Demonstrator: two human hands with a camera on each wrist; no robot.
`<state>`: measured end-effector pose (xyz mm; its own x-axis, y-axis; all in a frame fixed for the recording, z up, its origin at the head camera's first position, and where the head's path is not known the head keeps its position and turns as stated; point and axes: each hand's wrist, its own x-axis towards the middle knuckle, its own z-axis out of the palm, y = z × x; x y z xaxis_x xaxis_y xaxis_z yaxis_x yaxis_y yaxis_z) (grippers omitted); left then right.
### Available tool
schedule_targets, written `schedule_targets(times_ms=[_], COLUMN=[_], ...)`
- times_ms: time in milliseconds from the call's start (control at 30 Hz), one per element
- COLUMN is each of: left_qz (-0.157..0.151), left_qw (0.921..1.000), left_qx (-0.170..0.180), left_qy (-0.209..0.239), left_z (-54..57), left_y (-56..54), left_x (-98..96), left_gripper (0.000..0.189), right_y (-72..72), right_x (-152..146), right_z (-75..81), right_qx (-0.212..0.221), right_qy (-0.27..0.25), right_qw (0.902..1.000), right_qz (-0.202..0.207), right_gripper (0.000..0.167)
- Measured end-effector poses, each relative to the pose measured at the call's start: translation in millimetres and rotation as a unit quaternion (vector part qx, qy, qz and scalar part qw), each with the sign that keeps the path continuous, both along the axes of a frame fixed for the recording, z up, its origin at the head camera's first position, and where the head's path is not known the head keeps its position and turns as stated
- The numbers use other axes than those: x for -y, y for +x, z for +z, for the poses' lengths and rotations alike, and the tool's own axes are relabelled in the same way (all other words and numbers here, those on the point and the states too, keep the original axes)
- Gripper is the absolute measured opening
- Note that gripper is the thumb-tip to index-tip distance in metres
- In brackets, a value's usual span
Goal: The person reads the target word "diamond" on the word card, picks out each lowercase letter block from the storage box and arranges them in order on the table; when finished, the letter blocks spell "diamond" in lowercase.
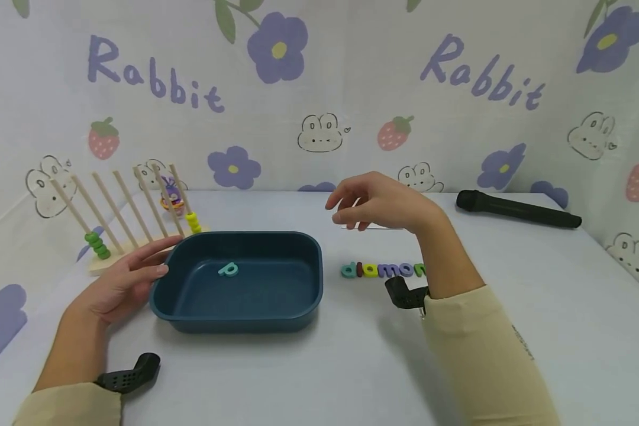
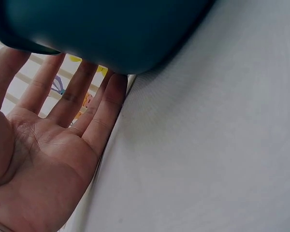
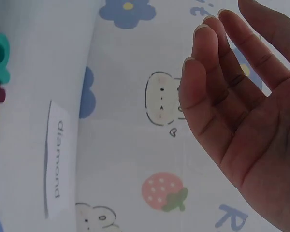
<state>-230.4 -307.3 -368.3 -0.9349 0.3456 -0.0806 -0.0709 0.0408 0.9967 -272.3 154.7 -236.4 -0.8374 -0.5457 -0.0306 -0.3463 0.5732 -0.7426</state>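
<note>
My left hand (image 1: 123,283) rests against the left end of a dark blue basin (image 1: 236,325). In the left wrist view its fingers (image 2: 73,99) stretch out to the basin wall, and the palm is bare. One teal letter (image 1: 229,270), shaped like a d or p, lies inside the basin. My right hand (image 1: 380,201) hangs in the air right of the basin, its fingers loosely bent around nothing. Below it lies a row of coloured letters (image 1: 389,270) reading "diamon"; the wrist hides the row's right end. Behind the row is a paper strip (image 3: 59,162) printed "diamond".
At the back left stands a wooden peg rack (image 1: 103,263) with green and yellow beads. A small purple rabbit figure (image 1: 172,192) is behind its pegs. A black microphone (image 1: 519,209) lies at the back right. Printed cloth (image 1: 362,89) rises behind the white table.
</note>
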Motion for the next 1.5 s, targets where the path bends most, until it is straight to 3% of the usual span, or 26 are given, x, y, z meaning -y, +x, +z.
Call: schedule_targets(times_ms=[367, 733, 1233, 1500], left_qz=[0.005, 0.009, 0.021, 0.021], left_qw=[1.0, 0.9999, 0.9997, 0.9996], left_qx=[-0.003, -0.006, -0.002, 0.003], left_qy=[-0.003, -0.005, -0.013, -0.02], left_z=[2.4, 4.2, 5.4, 5.3], left_y=[2.1, 2.8, 4.1, 2.9], left_x=[-1.4, -2.0, -3.7, -3.6], left_gripper=[0.059, 0.059, 0.06, 0.061], right_y=[-10.8, -20.3, -32.6, -33.2], right_x=[46, 93, 148, 168], right_z=[9.7, 9.2, -11.5, -23.4], right_qx=[-0.012, -0.012, 0.027, 0.017], right_qy=[0.016, 0.046, 0.089, 0.166], right_qw=[0.9982, 0.9956, 0.9899, 0.9748], right_qz=[0.057, 0.081, 0.107, 0.148], right_gripper=[0.026, 0.023, 0.024, 0.03])
